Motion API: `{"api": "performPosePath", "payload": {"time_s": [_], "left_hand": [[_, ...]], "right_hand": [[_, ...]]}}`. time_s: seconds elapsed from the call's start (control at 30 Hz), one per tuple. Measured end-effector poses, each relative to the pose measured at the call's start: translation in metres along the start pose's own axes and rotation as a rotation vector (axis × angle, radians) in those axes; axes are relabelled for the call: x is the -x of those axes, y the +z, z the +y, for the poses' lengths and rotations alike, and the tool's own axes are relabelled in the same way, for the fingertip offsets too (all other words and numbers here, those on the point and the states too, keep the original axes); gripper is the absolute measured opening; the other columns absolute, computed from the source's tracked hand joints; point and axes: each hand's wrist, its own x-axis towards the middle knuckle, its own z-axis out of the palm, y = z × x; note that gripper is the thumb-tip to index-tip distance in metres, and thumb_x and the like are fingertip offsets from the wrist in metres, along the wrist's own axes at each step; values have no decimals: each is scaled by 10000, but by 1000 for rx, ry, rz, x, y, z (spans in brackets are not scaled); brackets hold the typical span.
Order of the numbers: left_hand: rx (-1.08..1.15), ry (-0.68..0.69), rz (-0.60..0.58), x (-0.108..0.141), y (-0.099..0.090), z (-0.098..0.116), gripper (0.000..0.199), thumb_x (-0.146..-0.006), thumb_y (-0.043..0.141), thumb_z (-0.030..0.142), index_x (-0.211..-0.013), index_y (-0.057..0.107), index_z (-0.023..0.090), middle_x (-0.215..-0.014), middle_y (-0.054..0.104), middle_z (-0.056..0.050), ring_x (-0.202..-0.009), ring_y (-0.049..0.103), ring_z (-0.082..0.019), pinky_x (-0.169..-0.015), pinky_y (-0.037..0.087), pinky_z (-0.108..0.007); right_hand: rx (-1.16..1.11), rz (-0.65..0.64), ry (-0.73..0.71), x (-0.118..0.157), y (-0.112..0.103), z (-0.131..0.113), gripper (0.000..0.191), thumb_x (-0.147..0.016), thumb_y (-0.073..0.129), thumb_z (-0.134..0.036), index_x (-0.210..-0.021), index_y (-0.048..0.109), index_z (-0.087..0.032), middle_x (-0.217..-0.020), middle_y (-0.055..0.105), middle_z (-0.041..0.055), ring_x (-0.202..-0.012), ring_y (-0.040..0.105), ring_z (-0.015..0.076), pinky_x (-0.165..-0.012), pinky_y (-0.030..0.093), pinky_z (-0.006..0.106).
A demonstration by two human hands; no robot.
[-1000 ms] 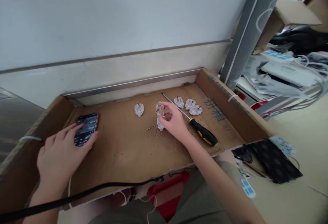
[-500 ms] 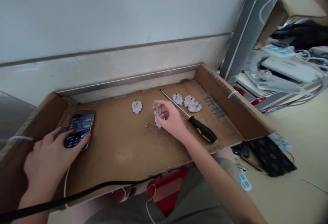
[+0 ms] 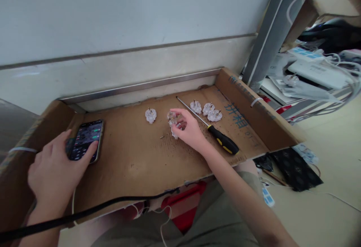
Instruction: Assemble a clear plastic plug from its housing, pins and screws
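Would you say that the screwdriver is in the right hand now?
No, the screwdriver lies on the cardboard, while the right hand holds a clear plug piece.

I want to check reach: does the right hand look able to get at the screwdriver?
Probably yes: the screwdriver lies close beside the right hand, its handle uncovered. But the fingers seem to hold a clear plug piece, which may need setting down.

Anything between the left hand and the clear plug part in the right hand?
Nothing visible blocks the path from the left hand to the held plug part. The phone lies at the left hand's fingers; a small metal pin lies flat, just short of the right hand.
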Motion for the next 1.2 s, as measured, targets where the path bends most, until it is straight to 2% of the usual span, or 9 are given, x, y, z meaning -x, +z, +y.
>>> {"api": "performPosePath", "payload": {"time_s": [0.07, 0.13, 0.23, 0.37, 0.6, 0.77, 0.9, 1.03, 1.2], "left_hand": [[47, 18, 74, -1, 2, 21, 666, -838, 398, 608, -1388, 380, 234, -1300, 559, -116, -1114, 547, -354, -896, 433, -460], [192, 200, 107, -3, 8, 51, 612, -862, 434, 532, -1383, 390, 214, -1240, 608, -92, -1082, 572, -310, -889, 434, -398], [395, 464, 61, -7, 21, 103, 486, -876, 475, 475, -1287, 512, 218, -1124, 671, -67, -1020, 602, -265, -878, 429, -357], [598, 616, -45, -8, 40, 149, 302, -886, 487, 442, -1028, 666, 245, -937, 720, -32, -838, 642, -206, -791, 456, -317], [971, 481, -205, 3, 49, 146, 219, -869, 535, 372, -937, 664, 209, -919, 710, -25, -789, 638, -155, -733, 490, -267], [1050, 458, -180, 9, 44, 153, 176, -862, 532, 310, -865, 662, 192, -871, 701, -24, -785, 631, -147, -762, 499, -277], [1032, 508, -120, 13, 47, 160, 163, -864, 535, 302, -891, 658, 200, -864, 700, -16, -771, 629, -143, -755, 495, -277], [988, 536, -43, 14, 50, 162, 170, -872, 523, 300, -909, 656, 201, -875, 698, -19, -782, 625, -148, -764, 486, -288], [986, 477, 12, 11, 48, 156, 184, -850, 557, 326, -961, 624, 195, -872, 682, -18, -778, 616, -146, -772, 485, -290]], "right_hand": [[-50, -1, 24, -1, 0, 0, 442, -731, 558, -199, -1169, 518, -236, -1161, 533, 47, -755, 548, 72, -655, 491, 215], [-107, -5, 49, -2, -1, 1, 441, -732, 588, -242, -1166, 508, -235, -1156, 538, 51, -768, 553, 80, -662, 498, 221], [-193, -26, 90, -4, -3, 2, 482, -710, 639, -282, -1167, 493, -242, -1127, 554, 48, -766, 559, 90, -654, 508, 235], [-293, -50, 161, -6, -7, 3, 500, -693, 668, -308, -1157, 493, -245, -1167, 541, 47, -710, 555, 72, -632, 518, 245], [-457, -123, 296, -5, -10, -6, 494, -664, 712, -309, -1126, 550, -243, -1139, 567, 42, -793, 602, 103, -661, 542, 242], [-571, -138, 382, -5, -16, -5, 352, -754, 652, -329, -1072, 579, -198, -977, 614, 33, -750, 596, 84, -693, 544, 233], [-645, -164, 418, -6, -16, -3, 407, -780, 651, -249, -1163, 542, -168, -1017, 610, 46, -744, 581, 74, -692, 538, 236], [-706, -203, 442, -6, -13, -4, 327, -846, 593, -271, -1141, 553, -136, -993, 610, 60, -759, 585, 87, -663, 525, 233], [-768, -138, 462, -8, -14, -3, 239, -879, 549, -232, -1085, 550, -111, -925, 587, 38, -728, 560, 70, -665, 516, 225]]}}
